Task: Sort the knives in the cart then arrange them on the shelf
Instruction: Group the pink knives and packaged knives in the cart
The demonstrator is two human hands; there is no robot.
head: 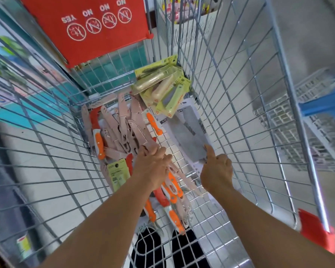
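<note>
A pale shop floor point(249, 35) is showing through the wire mesh of a shopping cart point(230, 93), seen from above. A red child-seat flap point(97, 29) with safety pictograms is hanging at the cart's far end. Many knives are lying on the cart's bottom: pink sheathed knives point(124, 124) heaped at the left, orange-handled knives point(172, 190) scattered near the person, yellow-green carded knives point(162, 86) piled in the far right corner, and a packaged cleaver point(190, 130) lying along the right side. The left hand point(153, 167) is reaching into the pink heap, its fingers curling around one pink knife. The right hand point(217, 171) is pressing its extended index finger on the cleaver's near edge, the other fingers curled.
</note>
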